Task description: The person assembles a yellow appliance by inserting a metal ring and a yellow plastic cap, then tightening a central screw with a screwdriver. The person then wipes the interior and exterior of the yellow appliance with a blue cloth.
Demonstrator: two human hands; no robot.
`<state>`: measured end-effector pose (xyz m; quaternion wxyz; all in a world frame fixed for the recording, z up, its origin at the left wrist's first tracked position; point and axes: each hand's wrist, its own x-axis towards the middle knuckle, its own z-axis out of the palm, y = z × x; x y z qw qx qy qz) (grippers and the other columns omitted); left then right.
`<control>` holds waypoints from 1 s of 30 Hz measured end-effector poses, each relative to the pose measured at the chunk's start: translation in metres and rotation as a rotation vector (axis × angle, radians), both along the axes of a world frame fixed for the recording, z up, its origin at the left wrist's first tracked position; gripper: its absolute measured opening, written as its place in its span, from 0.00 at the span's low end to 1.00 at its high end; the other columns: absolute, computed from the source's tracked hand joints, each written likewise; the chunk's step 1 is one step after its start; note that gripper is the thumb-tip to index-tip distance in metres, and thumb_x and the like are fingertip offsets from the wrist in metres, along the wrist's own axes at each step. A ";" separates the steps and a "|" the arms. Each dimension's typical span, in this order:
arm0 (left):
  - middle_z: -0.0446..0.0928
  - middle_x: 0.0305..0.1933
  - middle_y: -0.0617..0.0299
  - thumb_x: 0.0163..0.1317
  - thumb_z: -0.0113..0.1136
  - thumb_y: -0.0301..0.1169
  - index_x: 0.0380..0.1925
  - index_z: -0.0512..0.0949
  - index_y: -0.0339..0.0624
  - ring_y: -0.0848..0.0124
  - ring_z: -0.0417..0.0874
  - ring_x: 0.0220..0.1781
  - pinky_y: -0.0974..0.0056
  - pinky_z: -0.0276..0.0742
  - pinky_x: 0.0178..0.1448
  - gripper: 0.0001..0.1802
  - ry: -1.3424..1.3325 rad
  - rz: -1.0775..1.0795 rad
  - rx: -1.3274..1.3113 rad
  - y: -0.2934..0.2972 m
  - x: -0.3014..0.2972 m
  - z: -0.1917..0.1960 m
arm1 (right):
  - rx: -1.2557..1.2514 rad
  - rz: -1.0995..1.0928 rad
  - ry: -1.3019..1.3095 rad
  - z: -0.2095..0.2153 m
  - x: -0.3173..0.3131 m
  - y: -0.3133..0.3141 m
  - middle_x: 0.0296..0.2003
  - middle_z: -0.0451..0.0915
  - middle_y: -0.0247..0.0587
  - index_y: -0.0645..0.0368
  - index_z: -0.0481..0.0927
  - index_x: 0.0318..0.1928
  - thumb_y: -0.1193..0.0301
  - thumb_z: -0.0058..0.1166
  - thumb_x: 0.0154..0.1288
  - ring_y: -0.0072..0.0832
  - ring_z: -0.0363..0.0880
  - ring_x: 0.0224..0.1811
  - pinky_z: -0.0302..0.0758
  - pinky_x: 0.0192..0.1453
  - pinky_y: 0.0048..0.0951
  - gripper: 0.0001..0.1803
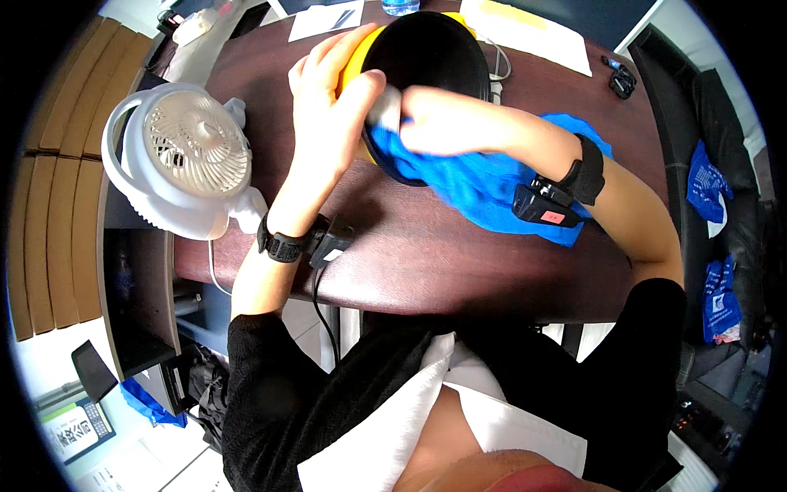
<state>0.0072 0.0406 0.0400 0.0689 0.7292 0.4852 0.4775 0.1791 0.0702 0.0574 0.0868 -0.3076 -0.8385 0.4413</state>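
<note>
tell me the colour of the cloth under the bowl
Bright blue cloth, seen best in the head view.

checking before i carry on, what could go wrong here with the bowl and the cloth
1. The left hand alone steadies the tilted bowl by its yellow rim; a hard wipe from the right hand might twist it loose onto the table.
2. The blue cloth trails under the right forearm and could drag or snag.
3. The fan stands close beside the left arm; a wide elbow move may knock it.

Soft blue cloth point(492, 193), glossy wood table point(426, 254)
</note>
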 end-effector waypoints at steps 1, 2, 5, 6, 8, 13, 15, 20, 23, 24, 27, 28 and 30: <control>0.72 0.59 0.53 0.53 0.59 0.39 0.55 0.77 0.50 0.54 0.64 0.62 0.54 0.58 0.68 0.27 -0.004 -0.016 -0.002 0.002 0.000 0.001 | -0.212 -0.122 0.307 -0.013 0.000 0.003 0.19 0.75 0.33 0.66 0.81 0.28 0.72 0.48 0.58 0.21 0.71 0.21 0.70 0.26 0.29 0.10; 0.72 0.59 0.52 0.53 0.59 0.39 0.55 0.77 0.50 0.54 0.64 0.62 0.54 0.58 0.68 0.26 -0.007 -0.031 -0.005 0.003 0.001 0.003 | -0.382 -0.185 0.583 -0.019 0.002 0.005 0.23 0.74 0.26 0.65 0.79 0.32 0.74 0.47 0.60 0.16 0.71 0.23 0.69 0.26 0.24 0.09; 0.72 0.60 0.52 0.61 0.57 0.43 0.56 0.77 0.49 0.53 0.63 0.64 0.53 0.59 0.68 0.24 0.061 0.022 0.026 -0.005 0.013 0.002 | -0.594 -0.546 0.867 0.000 0.000 -0.025 0.28 0.74 0.25 0.60 0.78 0.37 0.74 0.44 0.64 0.14 0.72 0.28 0.70 0.30 0.21 0.08; 0.72 0.60 0.52 0.62 0.56 0.44 0.56 0.77 0.49 0.52 0.63 0.64 0.53 0.59 0.68 0.23 0.065 0.020 0.022 -0.005 0.015 0.003 | -0.554 -0.527 0.811 -0.002 0.000 -0.023 0.29 0.75 0.26 0.61 0.78 0.37 0.74 0.44 0.64 0.15 0.72 0.29 0.71 0.31 0.22 0.08; 0.72 0.60 0.53 0.64 0.55 0.43 0.56 0.77 0.49 0.53 0.63 0.64 0.54 0.59 0.68 0.22 0.098 0.026 0.037 -0.006 0.015 0.004 | -0.472 -0.491 0.699 -0.011 0.002 -0.019 0.30 0.76 0.27 0.62 0.77 0.36 0.74 0.43 0.64 0.16 0.73 0.29 0.72 0.32 0.24 0.08; 0.72 0.59 0.53 0.66 0.50 0.42 0.55 0.77 0.49 0.53 0.64 0.62 0.54 0.58 0.68 0.20 0.077 -0.013 0.036 -0.002 0.011 0.006 | 0.221 -0.196 0.526 -0.024 0.007 -0.043 0.25 0.79 0.51 0.62 0.74 0.38 0.73 0.52 0.61 0.45 0.81 0.27 0.78 0.33 0.39 0.07; 0.72 0.59 0.52 0.65 0.52 0.41 0.55 0.77 0.50 0.53 0.65 0.62 0.54 0.57 0.68 0.20 0.141 -0.100 0.080 -0.005 0.014 0.011 | 0.478 0.019 0.283 -0.027 0.017 -0.047 0.25 0.79 0.50 0.62 0.74 0.39 0.75 0.54 0.56 0.44 0.82 0.27 0.79 0.33 0.39 0.10; 0.65 0.63 0.45 0.64 0.54 0.50 0.59 0.74 0.51 0.49 0.65 0.63 0.52 0.64 0.66 0.27 0.058 -0.115 -0.141 -0.013 0.024 0.001 | 0.652 0.140 0.017 -0.044 0.016 -0.046 0.32 0.79 0.53 0.65 0.78 0.36 0.74 0.54 0.57 0.45 0.81 0.33 0.80 0.40 0.41 0.08; 0.62 0.65 0.41 0.56 0.60 0.57 0.62 0.70 0.51 0.46 0.65 0.65 0.51 0.65 0.66 0.37 0.068 -0.136 -0.184 -0.013 0.018 0.002 | 0.794 0.132 0.195 -0.048 0.014 -0.039 0.27 0.80 0.53 0.66 0.80 0.32 0.75 0.54 0.55 0.43 0.82 0.28 0.81 0.36 0.38 0.06; 0.60 0.66 0.41 0.53 0.63 0.59 0.64 0.68 0.51 0.45 0.64 0.66 0.50 0.65 0.67 0.41 0.106 -0.148 -0.178 -0.014 0.016 0.001 | 0.839 0.128 0.229 -0.050 0.016 -0.040 0.25 0.80 0.53 0.67 0.80 0.30 0.76 0.55 0.53 0.42 0.83 0.27 0.81 0.34 0.37 0.06; 0.55 0.69 0.39 0.41 0.68 0.65 0.68 0.61 0.50 0.42 0.62 0.68 0.48 0.66 0.67 0.56 0.176 -0.223 -0.230 -0.017 0.007 0.006 | 0.796 0.137 0.035 -0.054 0.022 -0.050 0.27 0.81 0.52 0.64 0.80 0.32 0.74 0.56 0.53 0.42 0.83 0.27 0.81 0.35 0.37 0.06; 0.54 0.69 0.39 0.36 0.70 0.67 0.69 0.59 0.50 0.41 0.62 0.69 0.47 0.66 0.67 0.61 0.193 -0.258 -0.258 -0.017 0.004 0.009 | 0.762 0.132 -0.039 -0.059 0.024 -0.051 0.27 0.81 0.52 0.63 0.80 0.33 0.74 0.56 0.53 0.41 0.83 0.28 0.81 0.35 0.36 0.07; 0.52 0.70 0.38 0.34 0.72 0.60 0.70 0.55 0.49 0.39 0.63 0.67 0.47 0.68 0.66 0.62 0.228 -0.244 -0.301 -0.025 0.002 0.015 | 0.825 0.109 -0.067 -0.067 0.036 -0.052 0.31 0.81 0.50 0.59 0.81 0.36 0.72 0.56 0.56 0.38 0.84 0.29 0.81 0.32 0.33 0.07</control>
